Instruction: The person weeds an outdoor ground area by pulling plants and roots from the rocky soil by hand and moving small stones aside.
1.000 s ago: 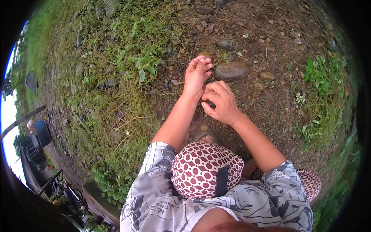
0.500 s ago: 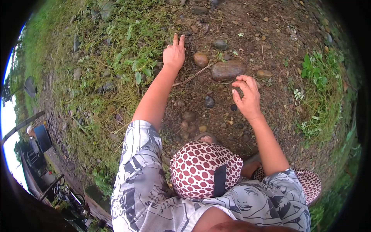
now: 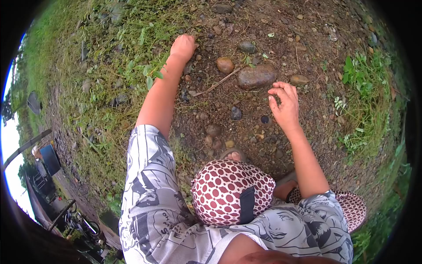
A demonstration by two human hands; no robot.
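Note:
My left hand is curled into a fist at the edge of the low green weeds, its fingers closed on some of them, though the fingertips are hidden. A leafy stem lies against that forearm. My right hand is open with its fingers loosely bent and holds nothing. It hovers over the soil just below a large brown stone and a smaller flat stone. Between the hands lie a round orange-brown stone and a thin stick.
A dark grey stone and several pebbles lie on the damp soil near my sandalled foot. My patterned knee is bent in front. Another weed patch grows at right. A person and a bicycle are far left.
My left hand has gone from extended fingers to a fist and drawn left, with the weeds beside it shifting and more soil showing. My right hand has barely moved.

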